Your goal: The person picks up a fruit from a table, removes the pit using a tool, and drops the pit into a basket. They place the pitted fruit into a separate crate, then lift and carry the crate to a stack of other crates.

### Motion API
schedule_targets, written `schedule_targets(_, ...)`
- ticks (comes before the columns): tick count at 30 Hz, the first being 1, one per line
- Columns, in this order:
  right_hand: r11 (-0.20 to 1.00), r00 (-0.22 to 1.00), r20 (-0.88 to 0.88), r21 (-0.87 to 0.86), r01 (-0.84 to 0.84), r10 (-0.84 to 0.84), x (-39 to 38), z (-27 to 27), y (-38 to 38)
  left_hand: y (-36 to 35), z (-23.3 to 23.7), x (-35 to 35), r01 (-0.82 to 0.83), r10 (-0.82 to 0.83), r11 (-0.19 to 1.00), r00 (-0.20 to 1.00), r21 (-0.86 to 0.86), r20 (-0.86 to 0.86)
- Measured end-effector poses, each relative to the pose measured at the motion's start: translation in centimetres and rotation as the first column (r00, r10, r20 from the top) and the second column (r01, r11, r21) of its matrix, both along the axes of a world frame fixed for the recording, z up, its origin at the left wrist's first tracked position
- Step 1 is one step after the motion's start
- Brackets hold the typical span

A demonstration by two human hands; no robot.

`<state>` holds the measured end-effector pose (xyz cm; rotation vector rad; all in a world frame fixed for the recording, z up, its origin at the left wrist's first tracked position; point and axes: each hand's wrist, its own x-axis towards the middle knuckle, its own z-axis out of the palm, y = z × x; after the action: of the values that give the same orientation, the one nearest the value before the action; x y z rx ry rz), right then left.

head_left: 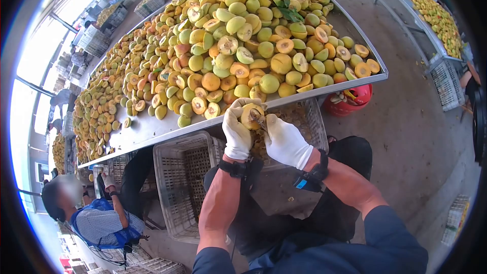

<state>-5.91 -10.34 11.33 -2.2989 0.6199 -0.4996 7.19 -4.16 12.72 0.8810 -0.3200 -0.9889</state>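
White gloves cover both my hands, held together just below the front edge of the metal table [147, 141]. My left hand [237, 131] grips a halved yellow fruit [252, 116] with its cut face and brown centre showing. The fingers of my right hand [285, 139] are pinched at the right side of that fruit, on something thin and dark that is too small to make out. Beyond my hands, green, yellow and orange fruit [228, 45], much of it cut in half, lies heaped on the table.
Below my hands stands a crate [315, 124] with brown bits in it. A grey crate [177, 193] is at its left, a red bucket [350, 102] at its right. A co-worker [104, 223] sits at the lower left. Another fruit-laden table [406, 12] stands at the right.
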Motion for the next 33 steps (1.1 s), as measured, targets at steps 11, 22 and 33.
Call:
schedule_targets(11, 0.988, 0.988, -0.049, 0.062, -0.141, 0.144, -0.8, -0.2, -0.3, 0.3, -0.7, 1.3, 0.155, -0.157, 0.988, 0.974, 0.026, 0.165)
schedule_targets(22, 0.928, 0.987, 0.025, 0.337, -0.160, 0.161, -0.9, -0.3, 0.0, -0.6, -0.8, -0.1, -0.065, 0.029, 0.991, 0.959, 0.117, 0.280)
schedule_targets(33, 0.577, 0.952, 0.020, 0.792, -0.202, 0.306, -1.1, 4.3, -1.5, -0.7, -0.2, -0.1, -0.111, 0.134, 0.990, 0.913, -0.082, 0.386)
